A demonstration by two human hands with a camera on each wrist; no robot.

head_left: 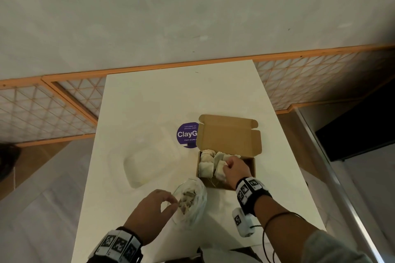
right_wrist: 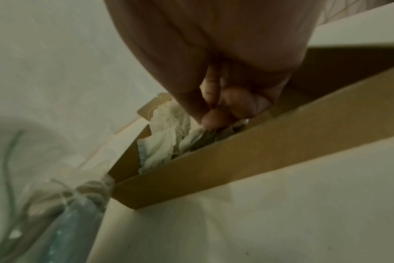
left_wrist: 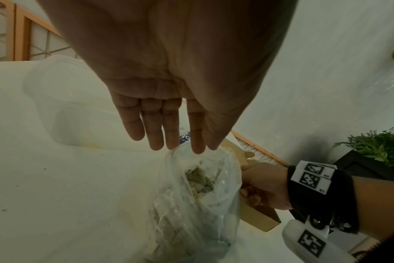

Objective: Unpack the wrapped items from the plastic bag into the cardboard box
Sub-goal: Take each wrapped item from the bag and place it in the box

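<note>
Head: cardboard box overlaps "ClayG" sticker.

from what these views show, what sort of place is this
Likely a shared office pantry or break area. The purple sticker on the white table seems to read "Let's keep our pantries clean"; a green plant and orange-framed lattice panels suggest a furnished indoor space.
</note>
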